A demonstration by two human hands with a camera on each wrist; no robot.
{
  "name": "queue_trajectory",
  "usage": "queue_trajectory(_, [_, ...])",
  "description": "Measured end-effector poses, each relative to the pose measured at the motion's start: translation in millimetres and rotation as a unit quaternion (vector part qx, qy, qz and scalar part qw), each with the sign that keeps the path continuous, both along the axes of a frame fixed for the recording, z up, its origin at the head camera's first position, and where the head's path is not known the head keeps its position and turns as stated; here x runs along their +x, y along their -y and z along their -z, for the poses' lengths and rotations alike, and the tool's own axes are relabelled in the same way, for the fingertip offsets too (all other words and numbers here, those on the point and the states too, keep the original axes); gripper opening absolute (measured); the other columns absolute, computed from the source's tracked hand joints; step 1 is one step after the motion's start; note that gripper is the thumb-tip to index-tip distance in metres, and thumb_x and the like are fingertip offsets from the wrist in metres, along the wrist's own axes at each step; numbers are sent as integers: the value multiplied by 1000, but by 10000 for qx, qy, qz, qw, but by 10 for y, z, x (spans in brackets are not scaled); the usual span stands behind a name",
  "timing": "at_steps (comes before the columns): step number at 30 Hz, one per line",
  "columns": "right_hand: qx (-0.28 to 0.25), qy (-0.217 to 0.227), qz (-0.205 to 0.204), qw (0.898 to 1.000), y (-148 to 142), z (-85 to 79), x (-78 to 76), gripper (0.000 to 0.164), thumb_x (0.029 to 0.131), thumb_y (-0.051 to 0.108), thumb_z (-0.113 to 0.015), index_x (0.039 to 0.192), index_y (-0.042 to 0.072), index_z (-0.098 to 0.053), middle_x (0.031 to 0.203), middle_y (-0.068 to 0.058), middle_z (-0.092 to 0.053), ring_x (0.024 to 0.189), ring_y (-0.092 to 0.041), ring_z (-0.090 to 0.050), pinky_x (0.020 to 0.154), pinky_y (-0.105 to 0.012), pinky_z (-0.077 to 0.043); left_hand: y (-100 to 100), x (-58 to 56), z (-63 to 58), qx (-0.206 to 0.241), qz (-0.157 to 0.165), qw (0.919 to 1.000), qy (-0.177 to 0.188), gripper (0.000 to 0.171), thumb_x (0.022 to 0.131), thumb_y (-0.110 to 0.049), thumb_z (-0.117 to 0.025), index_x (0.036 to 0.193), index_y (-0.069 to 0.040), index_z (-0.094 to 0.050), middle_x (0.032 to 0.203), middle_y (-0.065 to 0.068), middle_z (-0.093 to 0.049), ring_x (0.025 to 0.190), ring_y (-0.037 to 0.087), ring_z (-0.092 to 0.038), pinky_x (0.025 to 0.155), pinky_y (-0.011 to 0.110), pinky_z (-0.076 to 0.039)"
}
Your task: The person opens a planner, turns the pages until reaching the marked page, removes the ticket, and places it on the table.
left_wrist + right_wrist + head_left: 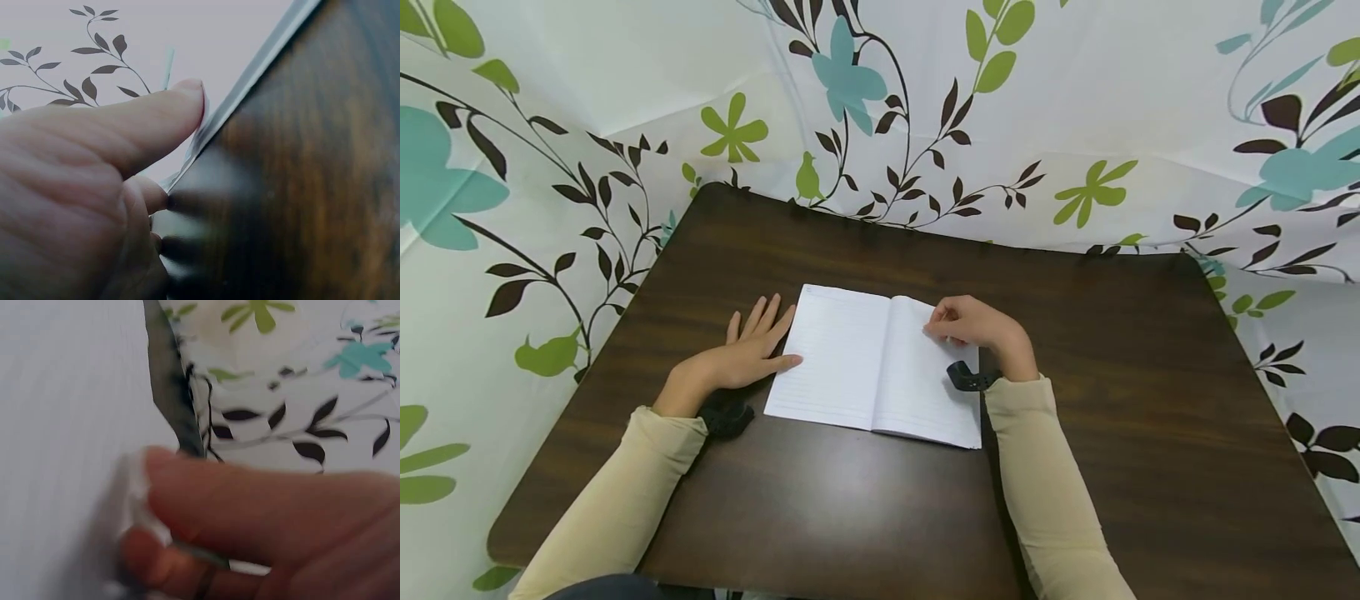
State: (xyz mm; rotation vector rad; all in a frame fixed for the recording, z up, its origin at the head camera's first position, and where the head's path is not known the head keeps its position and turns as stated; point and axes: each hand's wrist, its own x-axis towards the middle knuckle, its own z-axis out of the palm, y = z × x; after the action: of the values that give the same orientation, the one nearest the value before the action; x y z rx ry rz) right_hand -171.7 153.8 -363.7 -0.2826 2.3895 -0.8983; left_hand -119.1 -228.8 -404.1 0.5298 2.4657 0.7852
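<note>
An open notebook (pixel 835 358) with ruled white pages lies on the dark table, its pages bare of any visible writing. My left hand (pixel 733 358) is flat at its left side, fingers spread, thumb over the left page's edge. In the left wrist view the thumb (pixel 156 119) meets the paper edge. Over the upper part of the right page, my right hand (pixel 977 325) has its fingers curled. A small white piece (pixel 137 481) is pinched between its thumb and finger, close to the paper; I cannot tell whether it is part of a page.
The dark wooden table (pixel 1120 400) extends on both sides of the notebook. A white cloth (pixel 925 175) with leaf and flower prints hangs behind the table and along its sides. Each wrist wears a black strap (pixel 970 377).
</note>
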Motion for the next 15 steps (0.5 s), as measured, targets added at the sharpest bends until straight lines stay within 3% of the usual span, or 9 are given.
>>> queue_trajectory(10, [767, -216, 46, 9968, -168, -15, 24, 29, 94, 18, -77, 112, 1, -62, 93, -8, -59, 80, -19, -54, 72, -30, -46, 24, 20, 38, 208, 58, 9997, -62, 99, 103, -63, -48, 168, -11, 5, 171, 19, 27, 157, 42, 31, 116, 69, 28])
queue_trajectory(15, [914, -197, 340, 9950, -187, -22, 45, 38, 91, 16, -80, 118, 0, -58, 100, -11, -56, 89, -24, -53, 78, -34, -45, 23, 9, 63, -45, 33, 10000, -60, 101, 102, -69, -45, 168, -11, 6, 172, 17, 26, 158, 40, 30, 118, 69, 25])
